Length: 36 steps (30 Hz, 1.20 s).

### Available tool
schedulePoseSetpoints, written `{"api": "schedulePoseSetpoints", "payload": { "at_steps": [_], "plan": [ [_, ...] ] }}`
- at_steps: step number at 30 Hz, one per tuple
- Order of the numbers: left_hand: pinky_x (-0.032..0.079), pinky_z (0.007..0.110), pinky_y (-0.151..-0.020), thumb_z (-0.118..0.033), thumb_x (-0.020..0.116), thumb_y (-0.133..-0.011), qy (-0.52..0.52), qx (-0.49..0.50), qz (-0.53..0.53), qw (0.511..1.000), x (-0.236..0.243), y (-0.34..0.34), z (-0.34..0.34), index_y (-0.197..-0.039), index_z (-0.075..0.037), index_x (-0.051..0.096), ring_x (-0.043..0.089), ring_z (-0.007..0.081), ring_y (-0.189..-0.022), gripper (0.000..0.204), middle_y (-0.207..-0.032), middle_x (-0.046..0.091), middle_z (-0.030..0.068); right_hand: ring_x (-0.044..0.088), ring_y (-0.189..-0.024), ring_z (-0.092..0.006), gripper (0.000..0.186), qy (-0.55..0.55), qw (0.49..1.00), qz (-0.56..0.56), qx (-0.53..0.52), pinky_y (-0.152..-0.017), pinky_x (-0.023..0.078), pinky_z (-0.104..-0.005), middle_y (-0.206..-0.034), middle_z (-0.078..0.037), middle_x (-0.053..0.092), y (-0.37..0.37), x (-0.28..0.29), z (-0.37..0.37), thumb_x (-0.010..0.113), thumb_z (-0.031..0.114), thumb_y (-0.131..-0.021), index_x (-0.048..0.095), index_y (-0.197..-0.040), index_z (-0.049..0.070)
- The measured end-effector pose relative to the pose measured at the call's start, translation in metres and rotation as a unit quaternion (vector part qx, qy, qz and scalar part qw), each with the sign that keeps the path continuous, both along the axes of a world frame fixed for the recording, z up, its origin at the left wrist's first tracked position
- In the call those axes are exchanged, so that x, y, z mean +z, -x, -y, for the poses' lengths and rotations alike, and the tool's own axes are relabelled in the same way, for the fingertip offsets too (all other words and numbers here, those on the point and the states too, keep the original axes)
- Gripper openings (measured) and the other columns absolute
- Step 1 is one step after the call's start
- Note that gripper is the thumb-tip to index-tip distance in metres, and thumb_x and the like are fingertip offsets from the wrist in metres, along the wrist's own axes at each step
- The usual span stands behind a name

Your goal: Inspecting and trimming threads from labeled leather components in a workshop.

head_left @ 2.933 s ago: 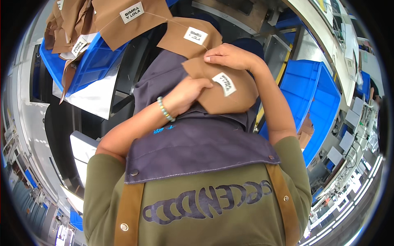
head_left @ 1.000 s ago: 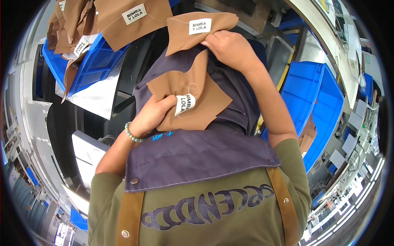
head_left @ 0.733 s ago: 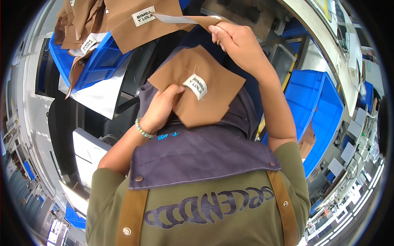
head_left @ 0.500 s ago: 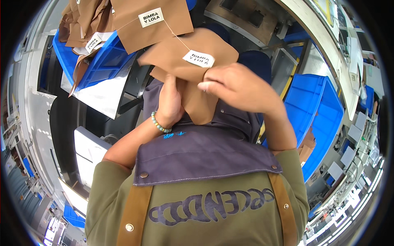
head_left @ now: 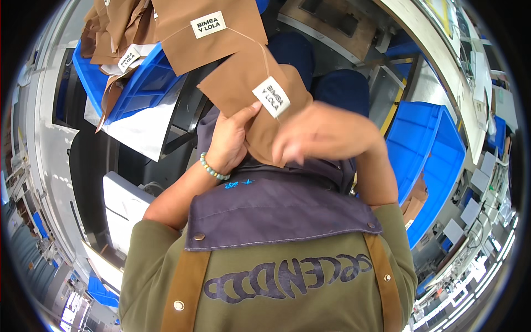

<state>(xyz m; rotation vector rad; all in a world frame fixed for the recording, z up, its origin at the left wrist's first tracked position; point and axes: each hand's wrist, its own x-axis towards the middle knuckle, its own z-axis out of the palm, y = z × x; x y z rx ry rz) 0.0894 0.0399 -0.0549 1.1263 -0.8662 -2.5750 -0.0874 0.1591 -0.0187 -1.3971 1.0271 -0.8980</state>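
1. While the left hand (head_left: 229, 141) grips the lower edge of a brown fabric piece (head_left: 249, 97) with a white label, thumb on top, the piece lies over the purple apron (head_left: 276, 205) at the lap.
2. The right hand (head_left: 321, 135), half a second ago spread flat on the fabric, has lifted off and now hangs blurred above it, fingers loosely curled and gripping nothing.
3. So the smoothing looks finished; the piece rests in one hand only.
4. More brown pieces fill the blue crate (head_left: 141, 83) at upper left.
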Motion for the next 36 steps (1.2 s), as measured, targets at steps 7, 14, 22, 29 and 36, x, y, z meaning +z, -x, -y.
{"api": "schedulePoseSetpoints", "payload": {
  "at_steps": [7, 14, 22, 29, 36],
  "plan": [
    [0.050, 0.036, -0.099, 0.000, 0.062, -0.091, -0.020, -0.126, 0.016, 0.992, 0.009, -0.021, -0.003, -0.133, 0.004, 0.050, 0.062, 0.0228, -0.115, 0.044, -0.126, 0.061, 0.0133, 0.066, -0.088, -0.0245, 0.037, -0.002, 0.986, -0.049, -0.158, -0.084, 0.051, -0.0357, -0.094, -0.012, 0.072, 0.029, -0.045, 0.064, 0.055, 0.033, -0.100, 0.071, -0.102, 0.000],
    [0.051, 0.035, -0.096, 0.002, 0.063, -0.086, 0.050, -0.079, 0.097, 0.991, 0.016, -0.050, 0.040, -0.126, 0.006, 0.054, 0.064, 0.0238, -0.108, 0.041, -0.120, 0.065, 0.0157, 0.065, -0.083, -0.0275, 0.038, -0.060, 0.970, -0.237, -0.016, -0.075, 0.049, -0.0380, -0.091, -0.012, 0.071, 0.068, -0.028, 0.060, 0.060, 0.037, -0.096, 0.071, -0.097, 0.001],
    [0.050, 0.030, -0.091, -0.003, 0.063, -0.088, 0.116, -0.173, 0.138, 0.968, 0.018, -0.055, 0.053, -0.126, 0.003, 0.055, 0.064, 0.0180, -0.104, 0.039, -0.116, 0.065, 0.0112, 0.062, -0.086, -0.0288, 0.029, 0.172, 0.856, -0.479, -0.093, -0.074, 0.051, -0.0398, -0.089, -0.007, 0.059, 0.055, -0.036, 0.049, 0.062, 0.031, -0.094, 0.063, -0.087, 0.004],
    [0.051, 0.032, -0.092, -0.001, 0.063, -0.088, 0.127, -0.134, 0.128, 0.974, 0.021, -0.051, 0.048, -0.123, 0.005, 0.057, 0.065, 0.0201, -0.104, 0.036, -0.115, 0.067, 0.0126, 0.066, -0.087, -0.0231, 0.022, 0.222, 0.792, -0.551, -0.140, -0.070, 0.056, -0.0371, -0.087, -0.005, 0.063, 0.051, -0.051, 0.051, 0.061, 0.029, -0.093, 0.069, -0.088, 0.009],
    [0.053, 0.042, -0.097, -0.005, 0.055, -0.096, -0.069, 0.031, 0.087, 0.993, 0.008, -0.041, 0.024, -0.125, 0.004, 0.057, 0.064, 0.0267, -0.111, 0.031, -0.119, 0.065, 0.0148, 0.062, -0.077, -0.0298, 0.020, 0.175, 0.825, -0.361, -0.398, -0.067, 0.050, -0.0390, -0.083, -0.011, 0.066, 0.057, -0.006, 0.047, 0.058, 0.019, -0.094, 0.068, -0.086, 0.003]
  ]
}}
